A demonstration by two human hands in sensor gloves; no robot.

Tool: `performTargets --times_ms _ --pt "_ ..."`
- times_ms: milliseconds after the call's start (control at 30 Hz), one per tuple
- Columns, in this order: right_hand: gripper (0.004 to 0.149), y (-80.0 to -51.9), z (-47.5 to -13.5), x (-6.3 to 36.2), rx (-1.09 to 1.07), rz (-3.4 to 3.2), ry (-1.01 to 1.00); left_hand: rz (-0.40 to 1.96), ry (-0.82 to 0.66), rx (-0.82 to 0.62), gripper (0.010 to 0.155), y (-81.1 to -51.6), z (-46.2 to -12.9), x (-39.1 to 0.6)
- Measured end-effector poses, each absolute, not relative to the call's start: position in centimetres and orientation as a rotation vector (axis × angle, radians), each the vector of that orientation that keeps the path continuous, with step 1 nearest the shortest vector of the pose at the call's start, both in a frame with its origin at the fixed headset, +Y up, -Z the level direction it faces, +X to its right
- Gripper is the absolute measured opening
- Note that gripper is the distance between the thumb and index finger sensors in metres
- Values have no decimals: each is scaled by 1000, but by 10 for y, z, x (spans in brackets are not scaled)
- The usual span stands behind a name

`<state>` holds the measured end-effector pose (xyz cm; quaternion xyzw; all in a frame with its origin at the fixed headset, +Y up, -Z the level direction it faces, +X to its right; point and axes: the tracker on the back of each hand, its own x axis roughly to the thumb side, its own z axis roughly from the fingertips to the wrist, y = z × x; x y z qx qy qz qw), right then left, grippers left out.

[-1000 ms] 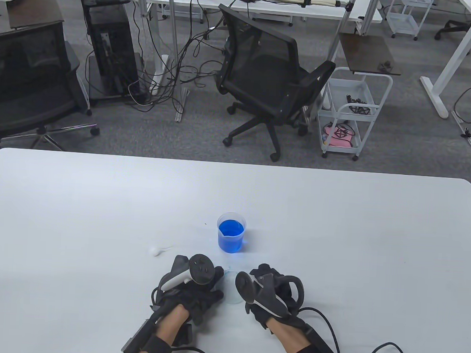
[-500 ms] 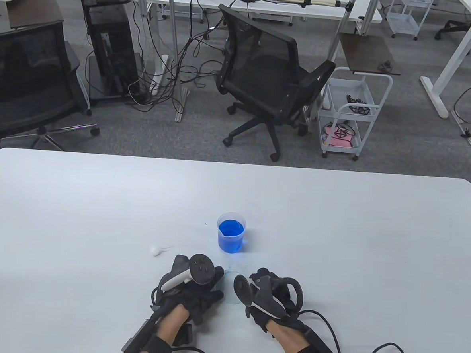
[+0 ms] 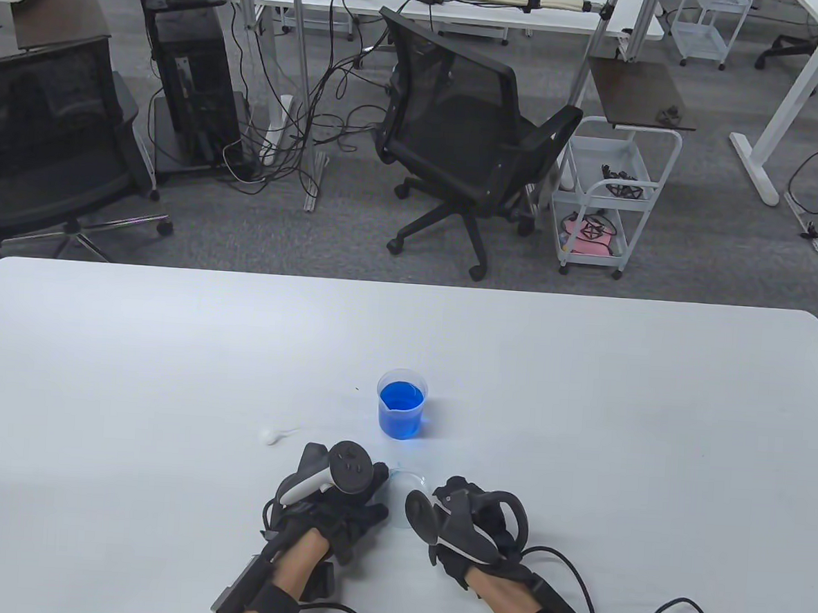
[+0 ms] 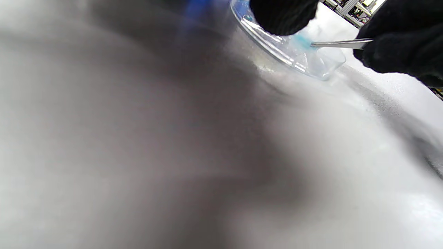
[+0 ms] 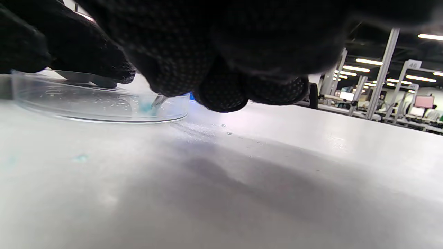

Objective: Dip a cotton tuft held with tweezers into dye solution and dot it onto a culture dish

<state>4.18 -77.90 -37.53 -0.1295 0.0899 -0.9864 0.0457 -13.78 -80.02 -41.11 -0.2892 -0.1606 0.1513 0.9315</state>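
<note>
Beaker (image 3: 400, 411), frame centre: blue dye. Dish (image 4: 294, 52): blue tuft (image 4: 304, 41), pinched in tweezers (image 4: 341, 43) by right fingers (image 4: 398, 48); left fingers (image 4: 282, 15) press dish rim.

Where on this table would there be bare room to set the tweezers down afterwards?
Bare table lies right of the beaker and beyond it. Crowded: the culture dish between left hand and right hand, and the cotton tuft.

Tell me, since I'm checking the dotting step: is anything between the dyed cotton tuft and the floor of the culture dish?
Nothing visible. The dyed cotton tuft, gripped in the tweezers that the right hand holds, is already inside the culture dish, at its floor. The left hand holds the dish's rim.
</note>
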Motion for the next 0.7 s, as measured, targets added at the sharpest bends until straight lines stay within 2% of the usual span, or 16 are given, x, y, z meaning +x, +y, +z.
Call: performTargets --times_ms 267,500,700 --pt "41 -758 -362 46 -430 -3077 377 313 -330 -594 70 -800 -411 -138" --pt "40 -777 -364 34 -472 -3022 276 312 -329 -593 70 -800 -411 -138" --pt "40 -775 -365 35 -472 -3029 290 312 -328 -593 70 -800 -411 -138"
